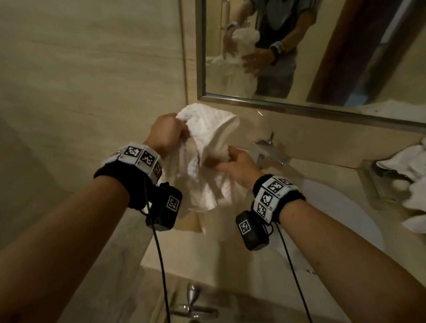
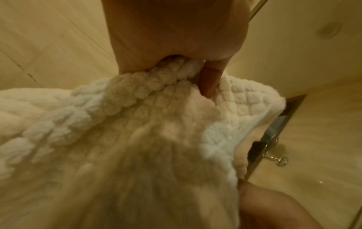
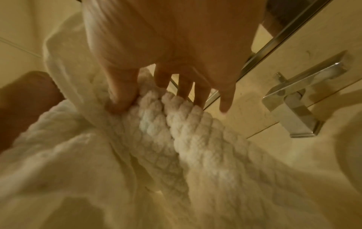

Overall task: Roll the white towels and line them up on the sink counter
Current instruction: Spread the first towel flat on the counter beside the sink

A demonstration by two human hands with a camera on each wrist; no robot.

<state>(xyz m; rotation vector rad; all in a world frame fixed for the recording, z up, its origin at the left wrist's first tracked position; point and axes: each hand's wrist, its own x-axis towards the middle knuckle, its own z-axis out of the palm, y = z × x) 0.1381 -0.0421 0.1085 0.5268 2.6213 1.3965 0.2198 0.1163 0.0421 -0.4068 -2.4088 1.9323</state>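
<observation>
Towel (image 1: 207, 146) held mid-frame, off the surface (image 1: 305, 170), bunched, hanging lengthwise down. Left hand (image 1: 166, 134) fisted around its top; right hand (image 1: 234, 163) lower, thumb pinching a fold against loosely spread fingers. Spare towels (image 1: 424, 171) at right edge.

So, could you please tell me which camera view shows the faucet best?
The right wrist view: the chrome faucet sits close and unobstructed beside the towel on the wall above the counter. The head view shows it smaller, behind the right hand. The left wrist view shows no faucet.
</observation>
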